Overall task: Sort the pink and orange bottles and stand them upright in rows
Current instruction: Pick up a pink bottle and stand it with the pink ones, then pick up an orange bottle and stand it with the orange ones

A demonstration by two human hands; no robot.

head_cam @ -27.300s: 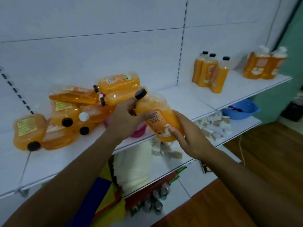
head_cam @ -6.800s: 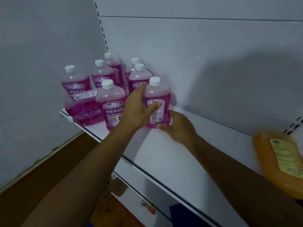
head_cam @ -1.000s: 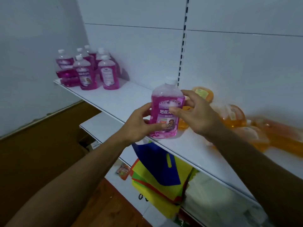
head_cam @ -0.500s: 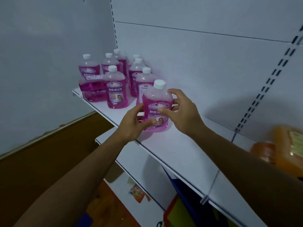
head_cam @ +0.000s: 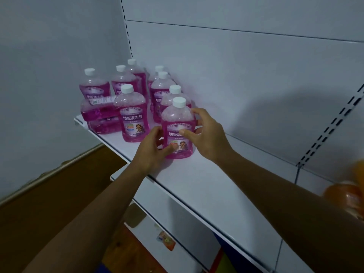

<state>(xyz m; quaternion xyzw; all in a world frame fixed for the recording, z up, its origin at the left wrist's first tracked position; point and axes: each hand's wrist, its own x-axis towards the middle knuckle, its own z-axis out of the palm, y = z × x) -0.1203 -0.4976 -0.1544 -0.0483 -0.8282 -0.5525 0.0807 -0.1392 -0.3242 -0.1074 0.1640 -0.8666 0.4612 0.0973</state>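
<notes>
A white shelf (head_cam: pixel 206 186) runs from the left end, where it meets the grey wall (head_cam: pixel 49 66), down toward the right edge of the view, backed by pale panels (head_cam: pixel 246 66) with a slotted upright (head_cam: pixel 126 26) above the corner. Under it sits a lower shelf (head_cam: pixel 157 203), and a brown floor (head_cam: pixel 49 203) lies to the left.

At the left end of the shelf stands a cluster of pink bottles (head_cam: pixel 157 91) with white caps, ranged toward the back panel. A front bottle (head_cam: pixel 132 119) stands upright near the front edge; beside it, at the very end, two more pink bottles (head_cam: pixel 98 113) lie on their sides, stacked. These crowd the space to the left and behind the one being handled.

That pink bottle (head_cam: pixel 178 133) stands upright on the shelf, just in front of the cluster and to the right of the front bottle. The left hand (head_cam: pixel 151 152) curls round its lower left side, thumb across the label. The right hand (head_cam: pixel 204 134) wraps its right side, fingers behind and thumb pressed on the label.

A blurred orange bottle (head_cam: pixel 346 196) shows at the right edge.

Half a second ago the bottle was gripped the same way, a little out from the group; now it sits nearer the cluster, close against the bottle behind.
</notes>
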